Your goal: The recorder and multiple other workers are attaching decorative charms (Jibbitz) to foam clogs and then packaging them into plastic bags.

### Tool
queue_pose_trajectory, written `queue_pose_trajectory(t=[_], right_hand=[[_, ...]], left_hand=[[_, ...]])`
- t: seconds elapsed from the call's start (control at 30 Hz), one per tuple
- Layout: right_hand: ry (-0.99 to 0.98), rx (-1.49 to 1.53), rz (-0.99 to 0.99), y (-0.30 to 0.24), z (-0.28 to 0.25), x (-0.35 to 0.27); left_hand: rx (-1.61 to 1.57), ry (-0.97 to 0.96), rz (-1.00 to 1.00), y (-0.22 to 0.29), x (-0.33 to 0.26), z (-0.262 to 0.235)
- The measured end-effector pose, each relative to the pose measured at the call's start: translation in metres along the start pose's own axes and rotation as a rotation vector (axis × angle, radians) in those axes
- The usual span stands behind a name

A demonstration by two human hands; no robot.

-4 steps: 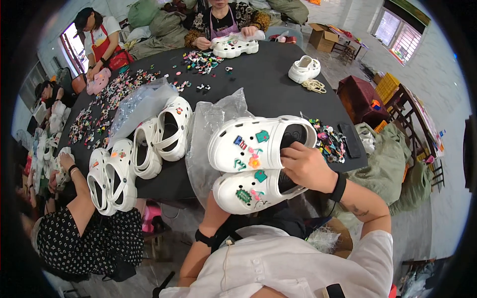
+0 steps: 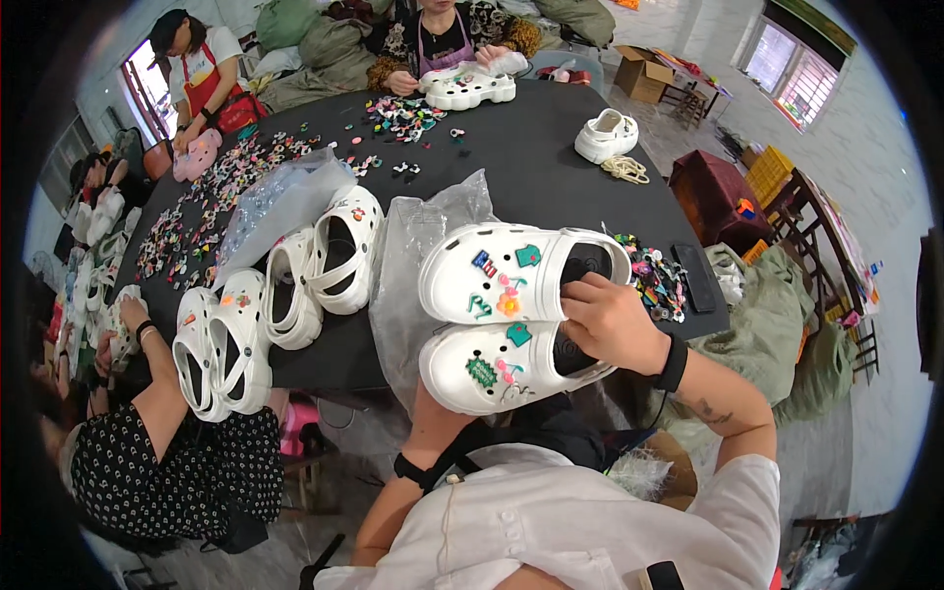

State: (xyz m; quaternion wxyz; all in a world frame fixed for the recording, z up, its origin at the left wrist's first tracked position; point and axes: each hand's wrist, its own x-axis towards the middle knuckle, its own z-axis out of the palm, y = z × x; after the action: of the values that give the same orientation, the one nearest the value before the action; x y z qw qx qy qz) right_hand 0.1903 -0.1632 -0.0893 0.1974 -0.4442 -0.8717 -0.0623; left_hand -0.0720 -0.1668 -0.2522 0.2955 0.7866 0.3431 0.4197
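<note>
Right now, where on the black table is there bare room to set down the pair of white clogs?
Bare black table lies between the single white clog at the far right and the charm scatter. The left half is crowded with charms, plastic bags and clogs; the right hand holds the pair.

Two white charm-studded clogs [image 2: 511, 320] lie side by side, toes pointing left.

Loose charms [image 2: 197, 197] scattered over black table [image 2: 531, 157]; cardboard box [image 2: 644, 71] beyond.
</note>
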Motion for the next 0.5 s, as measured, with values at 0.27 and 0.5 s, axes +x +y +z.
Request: queue_pose_trajectory(t=[0.27,0.5], right_hand=[[-0.122,0.303,0.365,0.020,0.008,0.015],[-0.098,0.695,0.783,0.031,0.035,0.012]], left_hand=[[0.404,0.120,-0.180,-0.026,-0.026,-0.021],[0.015,0.019,-0.416,-0.008,-0.073,-0.135]])
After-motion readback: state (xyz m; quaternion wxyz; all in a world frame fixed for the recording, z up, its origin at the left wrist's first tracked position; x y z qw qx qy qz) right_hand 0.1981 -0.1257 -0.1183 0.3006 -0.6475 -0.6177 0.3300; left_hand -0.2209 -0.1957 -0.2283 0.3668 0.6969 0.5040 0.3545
